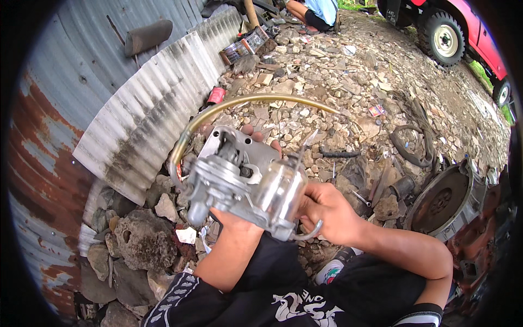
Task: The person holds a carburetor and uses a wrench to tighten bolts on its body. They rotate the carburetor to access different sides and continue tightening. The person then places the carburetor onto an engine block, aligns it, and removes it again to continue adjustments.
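Note:
Close in front of me is a grey metal fuel pump (pixel 223 177) with a shiny clear bowl (pixel 283 188) on its right side. My left hand (pixel 235 219) grips it from beneath and behind; the fingertips show past its far edge, and the pump hides the palm. The fingers of my right hand (pixel 329 211) are curled in against the bowl's lower right side, beside a short curved metal tube (pixel 310 233). What the fingertips pinch there is partly hidden. From the pump's left side a yellowish-brown hose (pixel 261 98) arches over the top to the right.
Corrugated metal sheets (pixel 147 103) line the left, above large rocks (pixel 144 240). At right lie a round metal housing (pixel 444 204), a black hose loop (pixel 414 144) and loose tools. Rubble covers the ground. Farther off are a crouching person (pixel 316 13) and a red vehicle (pixel 474 32).

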Available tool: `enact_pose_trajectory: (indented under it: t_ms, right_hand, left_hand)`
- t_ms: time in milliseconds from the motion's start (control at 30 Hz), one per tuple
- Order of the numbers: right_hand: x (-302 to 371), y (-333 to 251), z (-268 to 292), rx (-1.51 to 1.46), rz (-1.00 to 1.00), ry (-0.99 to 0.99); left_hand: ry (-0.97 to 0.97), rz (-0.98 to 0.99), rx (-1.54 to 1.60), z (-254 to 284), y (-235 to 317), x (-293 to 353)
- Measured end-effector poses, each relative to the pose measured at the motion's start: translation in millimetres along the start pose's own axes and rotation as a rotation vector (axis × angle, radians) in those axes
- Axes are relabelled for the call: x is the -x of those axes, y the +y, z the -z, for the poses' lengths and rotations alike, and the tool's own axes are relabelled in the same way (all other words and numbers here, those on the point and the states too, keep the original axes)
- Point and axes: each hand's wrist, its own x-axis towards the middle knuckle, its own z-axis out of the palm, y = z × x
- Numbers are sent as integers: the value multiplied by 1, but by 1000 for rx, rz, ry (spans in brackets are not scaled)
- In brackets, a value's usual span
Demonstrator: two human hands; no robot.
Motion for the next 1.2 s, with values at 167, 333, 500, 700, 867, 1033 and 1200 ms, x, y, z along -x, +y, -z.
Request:
enact_pose_trajectory:
  t_ms: [167, 333, 500, 700, 867, 1033, 1200]
  right_hand:
    - [6, -2, -8, 310, 107, 23]
    - [4, -5, -15, 329, 130, -7]
    - [15, -17, -2, 410, 182, 7]
    - [1, -13, 43, 619, 564, 11]
    - [20, -1, 65, 350, 350, 25]
    - [30, 18, 81, 59, 150, 41]
    - [7, 65, 115, -357, -19, 559]
  left_hand:
    - [-191, 127, -38, 5, 11, -6]
    - [-105, 80, 12, 4, 18, -5]
    - [62, 74, 15, 5, 11, -13]
    - [215, 213, -109, 23, 26, -15]
    - [220, 419, -181, 20, 0, -25]
    - [251, 515, -249, 30, 8, -30]
    - [353, 559, -323, 49, 11, -36]
